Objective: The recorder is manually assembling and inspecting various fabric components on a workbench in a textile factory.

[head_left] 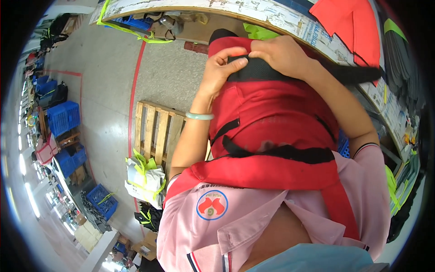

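A black fabric piece (260, 70) lies across my lap over the red apron (281, 106). My left hand (223, 68) pinches its left end between thumb and fingers. Close beside it, my right hand (278, 53) is closed on the upper edge of the same cloth, knuckles up. Between the two hands the edge looks folded, though the fingertips cover the fold itself. A black strip (355, 75) sticks out to the right beyond my right forearm; whether it joins the held fabric is hidden by the arm.
A worn white worktable (290, 20) runs along the far side, with red fabric pieces (349, 27) on it. Stacked grey-black pieces (401, 63) lie at the right. A wooden pallet (156, 127) and a tied white bundle (145, 179) are at my left; blue crates (63, 118) stand farther off.
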{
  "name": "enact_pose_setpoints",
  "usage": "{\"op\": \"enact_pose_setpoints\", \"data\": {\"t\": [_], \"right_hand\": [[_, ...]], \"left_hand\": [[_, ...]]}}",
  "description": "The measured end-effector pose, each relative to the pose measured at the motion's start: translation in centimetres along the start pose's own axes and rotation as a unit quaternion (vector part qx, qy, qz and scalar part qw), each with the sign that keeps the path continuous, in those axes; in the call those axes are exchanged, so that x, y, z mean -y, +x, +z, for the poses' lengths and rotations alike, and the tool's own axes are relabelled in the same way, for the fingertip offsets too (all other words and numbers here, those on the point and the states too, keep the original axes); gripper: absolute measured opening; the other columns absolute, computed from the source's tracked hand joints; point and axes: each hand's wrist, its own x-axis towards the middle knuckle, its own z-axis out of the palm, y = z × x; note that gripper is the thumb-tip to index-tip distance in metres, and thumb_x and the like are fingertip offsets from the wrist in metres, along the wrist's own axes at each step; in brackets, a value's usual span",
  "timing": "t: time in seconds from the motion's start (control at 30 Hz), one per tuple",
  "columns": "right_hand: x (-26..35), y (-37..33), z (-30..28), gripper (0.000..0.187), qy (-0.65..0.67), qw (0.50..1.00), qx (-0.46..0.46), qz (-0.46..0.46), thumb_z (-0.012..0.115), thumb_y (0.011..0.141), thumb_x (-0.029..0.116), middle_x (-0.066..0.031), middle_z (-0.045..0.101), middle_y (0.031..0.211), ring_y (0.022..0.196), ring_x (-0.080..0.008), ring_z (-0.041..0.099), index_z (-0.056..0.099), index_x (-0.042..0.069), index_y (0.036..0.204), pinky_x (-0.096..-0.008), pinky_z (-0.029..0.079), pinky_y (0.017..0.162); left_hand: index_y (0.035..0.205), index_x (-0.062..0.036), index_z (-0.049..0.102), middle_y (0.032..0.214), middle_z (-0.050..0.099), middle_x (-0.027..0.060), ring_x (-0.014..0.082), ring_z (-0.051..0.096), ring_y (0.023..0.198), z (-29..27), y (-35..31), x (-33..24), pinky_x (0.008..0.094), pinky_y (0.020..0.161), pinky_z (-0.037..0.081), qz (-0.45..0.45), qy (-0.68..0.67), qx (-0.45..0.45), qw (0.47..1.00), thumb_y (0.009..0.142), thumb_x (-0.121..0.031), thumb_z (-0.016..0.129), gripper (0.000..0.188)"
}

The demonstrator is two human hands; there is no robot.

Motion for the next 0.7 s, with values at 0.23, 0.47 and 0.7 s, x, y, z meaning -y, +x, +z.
{"op": "enact_pose_setpoints", "data": {"t": [0.23,0.47,0.7], "right_hand": [[-0.4,1.2,-1.2,0.026,-0.106,0.992,0.06,-0.04,0.056,0.086,0.032,-0.0103,0.062,0.073,0.075,-0.0309,0.062,0.053,0.008,0.077,-0.0428,0.049,0.067],[-0.6,-0.9,-1.6,0.008,0.072,0.975,-0.203,0.062,0.062,0.084,0.012,-0.007,0.061,0.091,0.091,-0.0278,0.056,0.062,0.005,0.087,-0.0357,0.045,0.079],[-4.6,-4.2,-0.6,0.033,0.222,0.91,-0.134,0.324,0.058,0.092,0.034,-0.0116,0.061,0.065,0.055,-0.0196,0.061,0.062,0.001,0.086,-0.0313,0.048,0.054]], "left_hand": [[0.091,0.0011,0.069,0.079,0.065,-0.0023,0.0041,0.053,0.074,1.9,2.0,0.6,0.0211,0.067,0.045,0.061,0.217,0.033,0.974,0.085,-0.009,0.068,0.012],[0.074,-0.0003,0.062,0.063,0.052,-0.006,0.0033,0.04,0.059,3.7,8.6,1.4,0.0228,0.052,0.034,0.167,0.112,-0.15,0.968,0.089,-0.011,0.063,0.019],[0.067,-0.0015,0.057,0.062,0.047,-0.0071,0.0023,0.036,0.057,5.8,10.2,2.9,0.0222,0.049,0.029,0.162,0.205,-0.11,0.959,0.094,-0.017,0.059,0.032]]}}
